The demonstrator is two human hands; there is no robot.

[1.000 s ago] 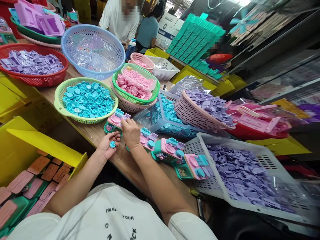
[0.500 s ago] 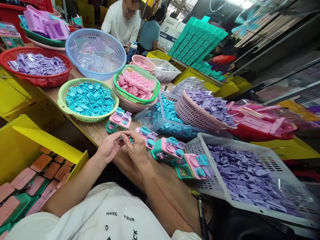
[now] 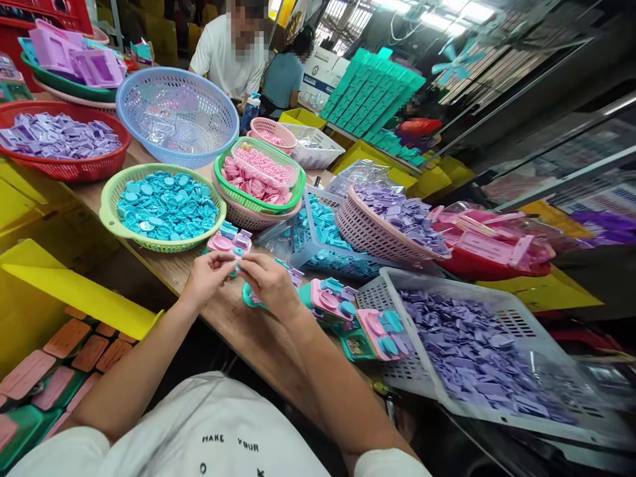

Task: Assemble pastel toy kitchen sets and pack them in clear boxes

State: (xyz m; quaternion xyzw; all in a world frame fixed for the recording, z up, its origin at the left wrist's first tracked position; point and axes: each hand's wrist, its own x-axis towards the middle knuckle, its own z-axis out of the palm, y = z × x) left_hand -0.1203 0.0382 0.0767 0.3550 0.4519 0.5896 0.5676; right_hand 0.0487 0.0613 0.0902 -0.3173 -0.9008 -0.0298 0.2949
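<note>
My left hand [image 3: 206, 279] and my right hand [image 3: 272, 281] meet over the front of the table, fingertips pinched together. Between the fingertips shows a small turquoise piece [image 3: 238, 256], mostly covered, so its exact shape is unclear. Just behind the hands stands a pink and teal toy kitchen-like unit [image 3: 223, 242]. Another such unit is partly hidden behind my right hand. Further right along the table stand a pink-topped toy unit [image 3: 328, 296] and one more toy unit [image 3: 376, 324], both with turquoise and lilac parts on top.
A light green basket [image 3: 106, 215] holds turquoise round parts. Purple pieces fill a white crate [image 3: 442, 377] at right. Behind are a blue basket [image 3: 226, 126] and a pink basket [image 3: 358, 222]. A yellow box [image 3: 74, 285] with toy units stands at left. A co-worker [image 3: 223, 53] sits opposite.
My view has shifted, so the scene sits slightly further left. My fingers have turned from a loose cupped hold into a fingertip pinch, slightly higher and nearer the first toy unit.
</note>
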